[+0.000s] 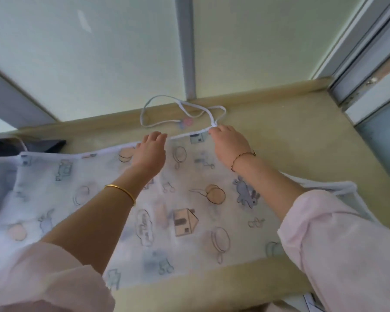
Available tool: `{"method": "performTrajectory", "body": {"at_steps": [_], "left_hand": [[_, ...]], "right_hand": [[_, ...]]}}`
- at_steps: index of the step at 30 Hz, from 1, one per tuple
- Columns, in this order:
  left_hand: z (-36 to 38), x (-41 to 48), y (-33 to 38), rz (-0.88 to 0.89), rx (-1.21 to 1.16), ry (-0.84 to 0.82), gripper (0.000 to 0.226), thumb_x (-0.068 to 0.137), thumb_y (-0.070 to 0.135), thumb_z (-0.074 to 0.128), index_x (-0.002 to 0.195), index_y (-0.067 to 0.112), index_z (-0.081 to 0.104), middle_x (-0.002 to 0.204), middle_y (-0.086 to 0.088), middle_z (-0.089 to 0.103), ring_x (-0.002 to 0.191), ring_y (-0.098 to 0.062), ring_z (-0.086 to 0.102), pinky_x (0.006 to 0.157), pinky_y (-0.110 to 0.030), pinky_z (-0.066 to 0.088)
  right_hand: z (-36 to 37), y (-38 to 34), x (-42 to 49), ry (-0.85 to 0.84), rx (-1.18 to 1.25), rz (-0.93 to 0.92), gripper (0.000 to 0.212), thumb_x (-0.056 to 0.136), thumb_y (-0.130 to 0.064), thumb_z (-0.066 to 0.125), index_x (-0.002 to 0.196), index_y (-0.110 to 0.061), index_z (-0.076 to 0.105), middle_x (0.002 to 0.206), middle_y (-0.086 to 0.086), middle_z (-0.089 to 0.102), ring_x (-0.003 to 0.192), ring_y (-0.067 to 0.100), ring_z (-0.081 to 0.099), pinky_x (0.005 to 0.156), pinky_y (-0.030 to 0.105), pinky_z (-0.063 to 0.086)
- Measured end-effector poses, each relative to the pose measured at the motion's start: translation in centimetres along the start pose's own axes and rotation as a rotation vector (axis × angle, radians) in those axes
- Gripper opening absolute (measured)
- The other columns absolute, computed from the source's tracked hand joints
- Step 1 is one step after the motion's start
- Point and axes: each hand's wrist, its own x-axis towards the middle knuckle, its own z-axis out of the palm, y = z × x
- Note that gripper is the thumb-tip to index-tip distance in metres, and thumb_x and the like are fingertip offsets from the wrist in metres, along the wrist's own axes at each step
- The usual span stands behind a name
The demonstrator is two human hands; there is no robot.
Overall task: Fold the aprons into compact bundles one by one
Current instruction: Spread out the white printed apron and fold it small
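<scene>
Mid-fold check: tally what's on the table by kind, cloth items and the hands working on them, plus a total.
Printed white apron: 1
Dark cloth at the far left edge: 1
Hands: 2, left hand resting on the apron, right hand pinching the strap
Total: 4

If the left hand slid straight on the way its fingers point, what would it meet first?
Probably the apron's white strap lying looped on the table past the apron hem; the left hand points toward it, though depth is unclear.
</scene>
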Motion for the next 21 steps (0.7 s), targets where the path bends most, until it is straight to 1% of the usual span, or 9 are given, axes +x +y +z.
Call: {"method": "performTrajectory", "body": {"at_steps": [3,8,11,13,14,16,18,20,21], "left_hand": [[-0.5,2.7,-3.0,0.006,0.095,-0.119,0.056,0.093,0.019,0.057,0.143,0.015,0.033,0.143,-0.01,0.036,0.132,-0.031,0.03,0.105,-0.043,0.031],[-0.8,5.4,-4.8,0.042,0.155,-0.229,0.05,0.086,0.031,0.067,0.127,0.016,0.043,0.132,-0.008,0.044,0.124,-0.03,0.04,0.102,-0.043,0.034],[-0.9,6.4,-5.3,0.067,0.138,-0.292,0.046,0.084,0.035,0.068,0.12,0.017,0.045,0.128,-0.006,0.05,0.118,-0.029,0.043,0.099,-0.042,0.035],[-0.9,6.5,-5.5,0.081,0.132,-0.307,0.044,0.085,0.036,0.066,0.118,0.016,0.045,0.125,-0.006,0.052,0.116,-0.028,0.044,0.097,-0.041,0.035],[-0.9,6.5,-5.7,0.089,0.13,-0.308,0.044,0.086,0.037,0.065,0.119,0.016,0.045,0.124,-0.006,0.052,0.114,-0.028,0.046,0.096,-0.04,0.035],[-1.1,6.3,-6.1,0.097,0.105,-0.312,0.044,0.087,0.037,0.064,0.121,0.015,0.046,0.121,-0.008,0.051,0.111,-0.029,0.049,0.091,-0.038,0.038],[-1.5,5.8,-6.8,0.109,0.069,-0.331,0.041,0.086,0.034,0.065,0.119,0.012,0.051,0.117,-0.01,0.051,0.105,-0.029,0.052,0.084,-0.036,0.042],[-2.6,5.2,-7.4,0.125,0.076,-0.362,0.037,0.082,0.029,0.068,0.111,0.01,0.056,0.113,-0.011,0.057,0.097,-0.028,0.054,0.078,-0.035,0.045],[-3.1,5.3,-7.7,0.124,0.093,-0.387,0.037,0.08,0.025,0.07,0.11,0.008,0.057,0.112,-0.011,0.059,0.095,-0.028,0.055,0.077,-0.034,0.045]], "right_hand": [[0.6,-1.6,4.1,-0.117,-0.147,-0.041,0.038,0.087,0.004,0.042,0.123,-0.009,0.044,0.125,0.01,0.047,0.115,0.027,0.044,0.077,0.032,0.038],[1.1,-1.6,7.3,-0.302,-0.31,-0.023,0.045,0.086,-0.002,0.05,0.129,-0.014,0.043,0.126,0.01,0.045,0.115,0.028,0.047,0.082,0.038,0.041],[0.2,-2.0,8.8,-0.362,-0.422,0.033,0.046,0.085,-0.017,0.062,0.128,-0.017,0.046,0.125,0.005,0.052,0.114,0.023,0.052,0.091,0.039,0.042],[-0.4,-2.3,9.3,-0.416,-0.498,0.079,0.043,0.081,-0.028,0.069,0.12,-0.019,0.053,0.111,0.0,0.06,0.111,0.02,0.055,0.097,0.04,0.038],[-0.5,-2.6,9.2,-0.428,-0.529,0.079,0.032,0.083,-0.028,0.066,0.113,-0.02,0.058,0.097,-0.003,0.061,0.109,0.019,0.056,0.102,0.04,0.034],[-0.4,-2.7,8.7,-0.391,-0.557,0.076,0.009,0.09,-0.021,0.054,0.094,-0.023,0.062,0.07,-0.006,0.051,0.1,0.017,0.057,0.104,0.037,0.028],[-0.3,-2.7,7.5,-0.31,-0.51,0.092,0.019,0.091,-0.013,0.047,0.078,-0.025,0.055,0.062,-0.008,0.043,0.082,0.016,0.055,0.095,0.033,0.03],[-0.4,-2.6,5.9,-0.209,-0.468,0.092,0.023,0.09,-0.008,0.044,0.074,-0.025,0.048,0.06,-0.009,0.042,0.066,0.015,0.045,0.082,0.031,0.027],[-0.3,-2.2,5.5,-0.162,-0.461,0.086,0.023,0.09,-0.008,0.043,0.075,-0.025,0.048,0.061,-0.009,0.043,0.064,0.016,0.044,0.078,0.031,0.025]]}}
